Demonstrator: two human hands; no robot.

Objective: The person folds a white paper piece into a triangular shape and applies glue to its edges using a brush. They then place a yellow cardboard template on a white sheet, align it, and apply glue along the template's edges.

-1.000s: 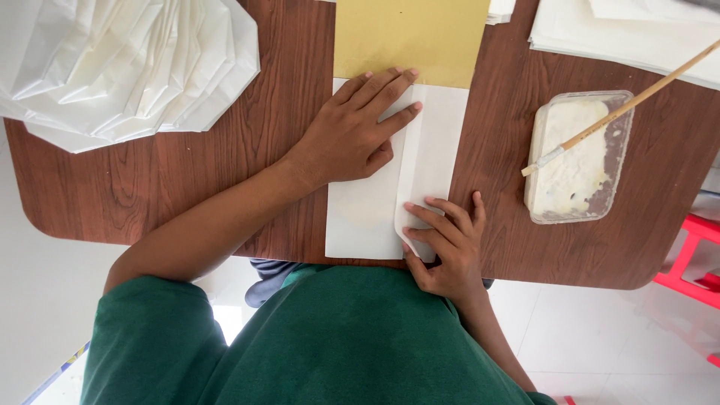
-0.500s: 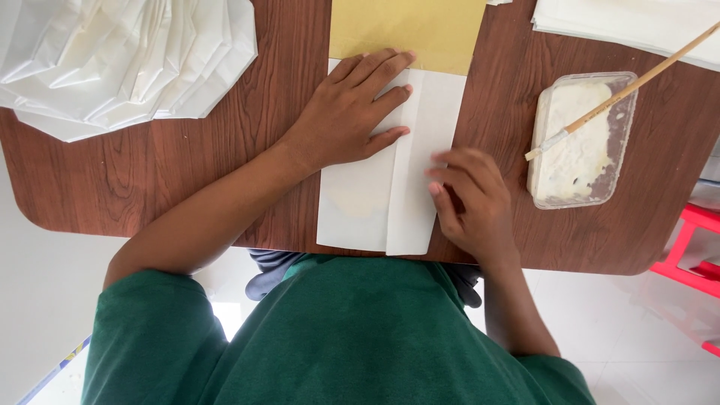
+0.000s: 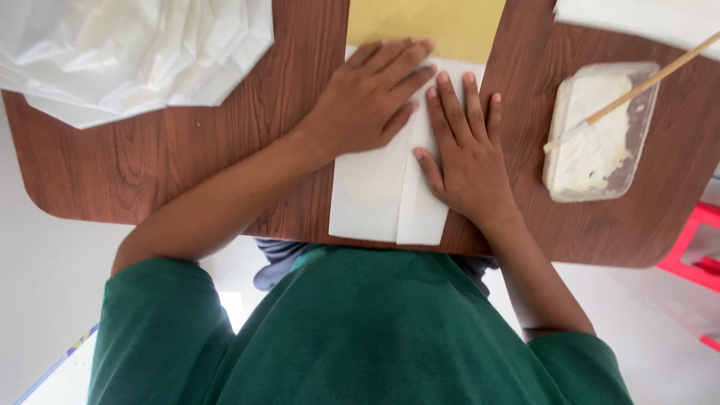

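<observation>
A folded white sheet of paper [image 3: 375,199] lies on the brown wooden table [image 3: 225,165], with a flap folded over along its right side. My left hand [image 3: 371,97] lies flat on the sheet's upper left part, fingers together. My right hand [image 3: 469,154] presses flat on the folded flap, fingers spread, right beside the left hand. A yellow sheet [image 3: 427,26] lies under the far end of the white paper.
A clear plastic tub of white paste [image 3: 600,142] with a wooden stick [image 3: 637,86] in it stands at the right. A pile of white folded papers [image 3: 127,52] fills the far left. More white paper [image 3: 637,19] lies at the far right. A red object [image 3: 697,247] stands beyond the table edge.
My right hand folded the right flap of the white sheet over and moved up onto it, now lying flat. My left hand stayed on the sheet.
</observation>
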